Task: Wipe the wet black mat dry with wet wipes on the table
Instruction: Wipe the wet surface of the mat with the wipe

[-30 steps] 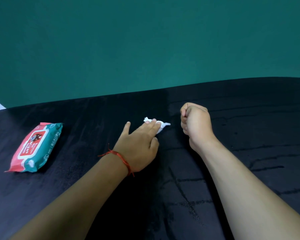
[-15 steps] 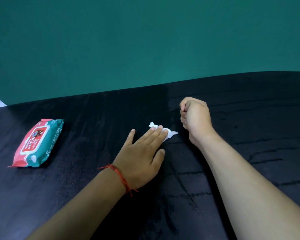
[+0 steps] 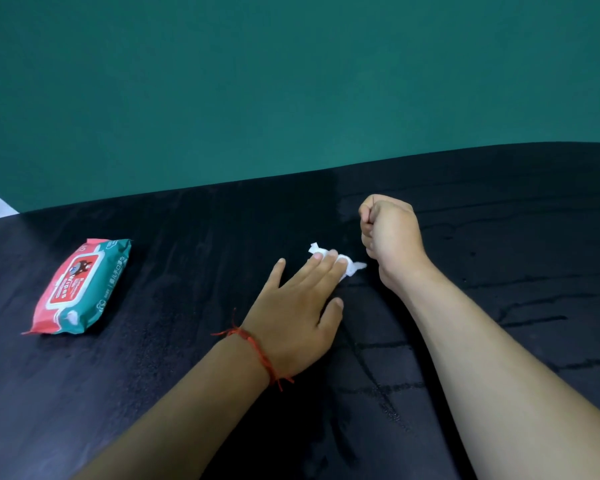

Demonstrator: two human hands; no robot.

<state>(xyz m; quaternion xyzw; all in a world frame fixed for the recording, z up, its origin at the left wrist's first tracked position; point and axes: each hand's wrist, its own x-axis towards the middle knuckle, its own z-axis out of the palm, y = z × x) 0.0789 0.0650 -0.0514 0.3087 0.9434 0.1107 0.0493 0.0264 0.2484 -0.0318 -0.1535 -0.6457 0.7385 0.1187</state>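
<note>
Left hand (image 3: 293, 320) has slid the white wipe (image 3: 354, 268) a bit further right than a second ago, so it's now just beside the right hand (image 3: 390, 237). The left fingers are straight and flat, pressing the wipe onto the black mat (image 3: 187, 358). The right hand is a curled fist on the mat, holding nothing I can see. The wipes pack (image 3: 80, 285) sits well off to the left.

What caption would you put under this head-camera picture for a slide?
The left hand presses a white wipe onto the black mat with straight fingers; right hand fisted beside it.
</note>
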